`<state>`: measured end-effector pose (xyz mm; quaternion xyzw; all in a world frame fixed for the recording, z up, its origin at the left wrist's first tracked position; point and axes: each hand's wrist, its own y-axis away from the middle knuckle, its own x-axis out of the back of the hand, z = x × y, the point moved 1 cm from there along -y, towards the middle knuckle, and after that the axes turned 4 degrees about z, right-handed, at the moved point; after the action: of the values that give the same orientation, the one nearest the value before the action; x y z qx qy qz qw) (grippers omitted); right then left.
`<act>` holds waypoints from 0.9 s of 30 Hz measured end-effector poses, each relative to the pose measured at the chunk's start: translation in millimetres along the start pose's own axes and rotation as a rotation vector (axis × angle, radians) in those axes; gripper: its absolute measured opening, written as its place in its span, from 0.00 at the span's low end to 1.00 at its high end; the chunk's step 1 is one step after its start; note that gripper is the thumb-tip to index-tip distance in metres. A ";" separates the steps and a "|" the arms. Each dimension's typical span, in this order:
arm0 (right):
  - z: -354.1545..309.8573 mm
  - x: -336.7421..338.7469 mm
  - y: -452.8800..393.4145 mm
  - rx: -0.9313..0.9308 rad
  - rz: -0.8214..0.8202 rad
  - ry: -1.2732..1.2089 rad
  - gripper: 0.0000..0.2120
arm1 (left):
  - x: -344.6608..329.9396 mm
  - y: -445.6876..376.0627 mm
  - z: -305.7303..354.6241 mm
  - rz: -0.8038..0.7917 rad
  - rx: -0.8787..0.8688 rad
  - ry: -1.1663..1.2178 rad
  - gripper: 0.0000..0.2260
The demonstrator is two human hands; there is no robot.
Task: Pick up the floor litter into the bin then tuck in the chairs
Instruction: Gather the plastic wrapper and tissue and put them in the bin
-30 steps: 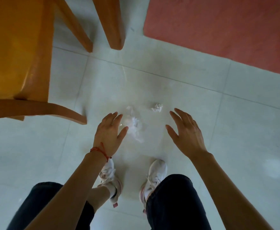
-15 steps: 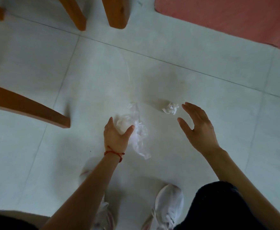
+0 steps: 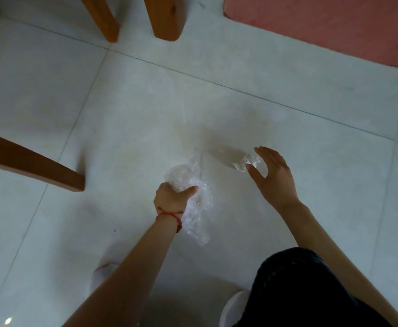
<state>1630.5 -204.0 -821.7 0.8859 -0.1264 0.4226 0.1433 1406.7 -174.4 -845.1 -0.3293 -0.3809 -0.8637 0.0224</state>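
Observation:
A crumpled clear plastic wrapper [image 3: 194,204] lies on the pale tiled floor in the middle of the view. My left hand [image 3: 173,197] is closed around its upper part, while the loose tail trails toward me. A small white paper wad [image 3: 246,162] sits on the floor to the right. My right hand [image 3: 272,178] is open, thumb and fingers spread on either side of the wad and touching its near edge. No bin is in view.
Wooden chair legs [image 3: 164,17] stand at the top left, and another wooden leg [image 3: 35,167] juts in from the left edge. A pink rug [image 3: 330,27] covers the top right. My dark trouser leg [image 3: 311,291] and white shoes sit at the bottom.
My left hand went from hovering open to closing on the plastic wrapper. My right hand moved forward to the paper wad. The view dropped closer to the floor.

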 end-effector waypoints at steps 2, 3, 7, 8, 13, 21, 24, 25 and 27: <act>4.5 -1.9 -2.2 -0.026 -0.001 0.008 0.23 | 1.3 0.6 1.3 0.005 0.011 0.077 0.20; 6.4 -3.3 -3.7 -0.035 -0.010 0.017 0.24 | 1.8 1.2 2.9 0.008 0.024 0.128 0.23; 9.3 -12.4 -10.5 -0.071 -0.079 0.047 0.28 | 1.9 1.8 9.8 0.018 0.069 0.317 0.26; 9.2 -15.5 -12.4 -0.072 -0.086 0.053 0.28 | 1.8 1.5 11.6 0.009 0.078 0.348 0.26; 3.5 -27.0 -23.8 -0.005 -0.089 0.126 0.24 | 2.2 -0.7 19.3 0.002 0.069 0.407 0.25; 0.3 -30.1 -21.9 -0.323 0.016 -0.231 0.06 | 4.8 -7.3 19.0 0.046 0.055 0.391 0.24; -9.7 -17.1 -16.8 -0.545 0.011 -0.457 0.09 | 14.0 -0.5 24.7 0.054 0.051 0.367 0.22; -14.6 -11.2 -13.5 -0.587 0.007 -0.520 0.09 | 18.3 3.2 26.9 0.057 0.050 0.359 0.22; -27.0 2.1 -5.0 -0.640 0.003 -0.601 0.09 | 28.9 13.7 33.1 0.050 0.047 0.339 0.21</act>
<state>1614.3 -189.8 -804.6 0.8802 -0.2885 0.0858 0.3669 1406.3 -155.7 -803.1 -0.1874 -0.3834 -0.8970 0.1154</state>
